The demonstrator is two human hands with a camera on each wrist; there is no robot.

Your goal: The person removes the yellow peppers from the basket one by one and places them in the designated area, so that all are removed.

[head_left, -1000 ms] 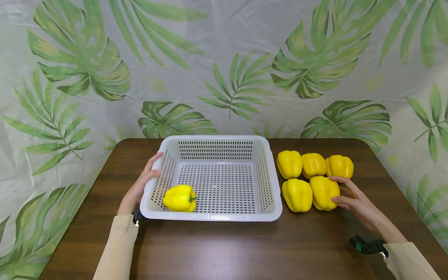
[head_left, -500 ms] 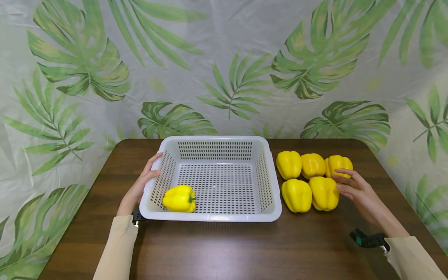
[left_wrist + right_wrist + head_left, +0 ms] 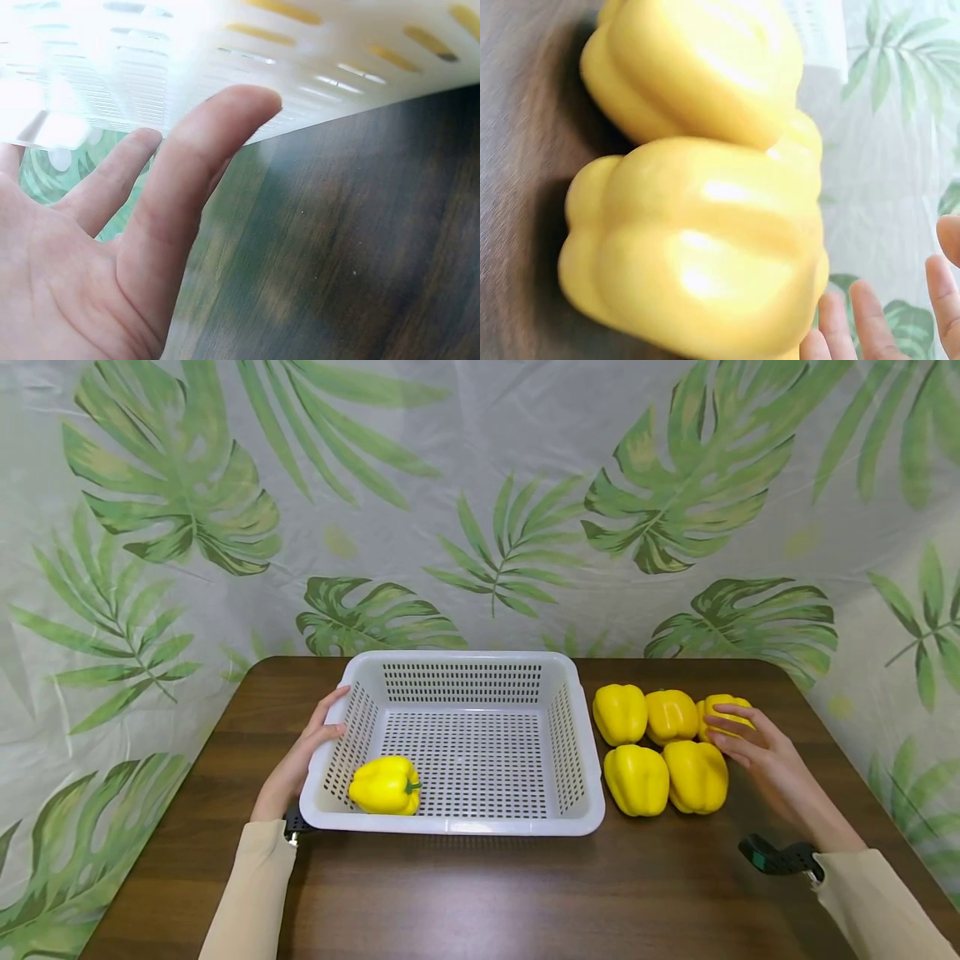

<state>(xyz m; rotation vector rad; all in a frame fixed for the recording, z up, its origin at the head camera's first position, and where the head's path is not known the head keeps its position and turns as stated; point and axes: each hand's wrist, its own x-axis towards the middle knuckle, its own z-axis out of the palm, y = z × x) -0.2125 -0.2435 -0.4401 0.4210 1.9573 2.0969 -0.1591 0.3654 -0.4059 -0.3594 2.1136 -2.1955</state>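
Note:
My left hand [image 3: 303, 747] lies against the left wall of a white perforated plastic basket [image 3: 450, 827], its fairly straight thumb [image 3: 199, 146] and fingers at the outer side. One yellow bell pepper [image 3: 382, 783] lies on its side in the basket's front left corner, green stem to the right. My right hand [image 3: 772, 760], fingers spread and holding nothing, reaches over the back right bell pepper [image 3: 705, 717], partly covering it. Just left of this hand sits the front right bell pepper [image 3: 696, 778]. In the right wrist view, a bell pepper [image 3: 690, 247] fills the middle, with fingertips at lower right.
Right of the basket, several bell peppers form two close rows, including one at back left [image 3: 620, 714], one at back middle [image 3: 671, 717] and one at front left [image 3: 636, 781]. All stand on a dark wooden table [image 3: 465, 893]. A leaf-print cloth [image 3: 510, 527] hangs behind.
My right hand has left the front right bell pepper and moved back, up to the back right one. The left hand, basket and peppers have stayed in place.

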